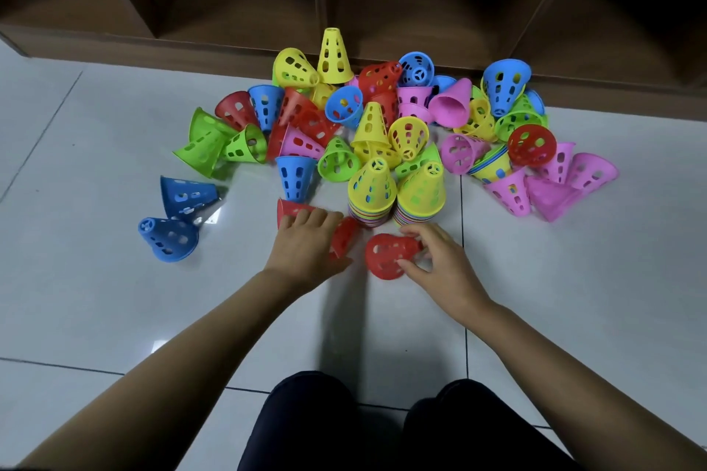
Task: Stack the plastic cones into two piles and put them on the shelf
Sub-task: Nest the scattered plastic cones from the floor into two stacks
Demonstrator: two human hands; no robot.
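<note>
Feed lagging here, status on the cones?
Left hand over far red cone, grip unclear. Right hand pinches near red cone. Two stacks standing on floor. Loose cones heaped before shelf.

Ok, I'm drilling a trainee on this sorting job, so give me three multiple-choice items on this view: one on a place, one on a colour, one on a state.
1. Where do the left pile and the right pile stand?
A. On a table
B. On the floor
C. On a chair

2. What colour is the top cone of each pile?
A. Blue
B. Pink
C. Yellow

3. What is the right hand doing?
A. Pinching a red cone
B. Lying flat with straight fingers
C. Resting on top of a pile

Answers:
1 B: both piles sit on the pale tiles.
2 C: each pile is capped by a yellow cone.
3 A: its fingers and thumb close on the red cone's edge.
</note>
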